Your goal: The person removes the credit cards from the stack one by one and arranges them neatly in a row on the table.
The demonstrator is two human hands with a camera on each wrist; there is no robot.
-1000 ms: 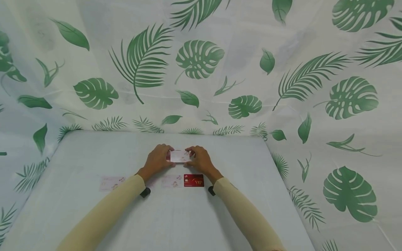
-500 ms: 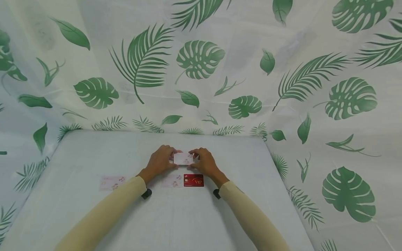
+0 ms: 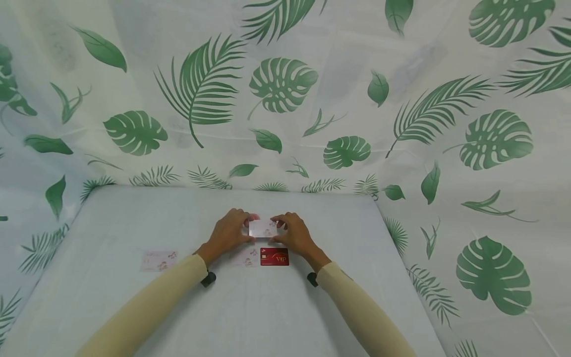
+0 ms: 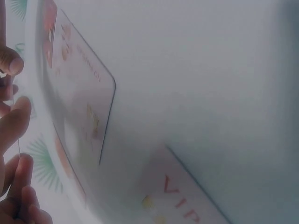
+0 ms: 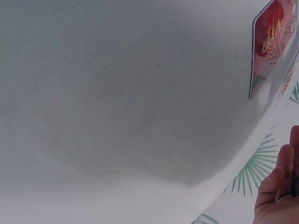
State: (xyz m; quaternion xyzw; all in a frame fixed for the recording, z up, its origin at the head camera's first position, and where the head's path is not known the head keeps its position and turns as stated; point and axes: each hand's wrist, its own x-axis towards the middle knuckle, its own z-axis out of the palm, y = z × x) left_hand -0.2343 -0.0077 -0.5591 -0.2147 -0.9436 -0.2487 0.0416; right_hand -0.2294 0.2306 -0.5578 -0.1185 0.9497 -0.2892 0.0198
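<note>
- Pinkish-white card (image 3: 262,228): my left hand (image 3: 228,231) pinches its left end, fingers bent toward the thumb.
- My right hand (image 3: 296,235) pinches the right end likewise.
- We hold it just beyond the red VIP card (image 3: 274,257), which lies on the white table (image 3: 258,312).

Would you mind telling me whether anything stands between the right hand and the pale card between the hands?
Nothing visible does: the right hand holds the pale card at one end; the red VIP card lies clear of both.
</note>
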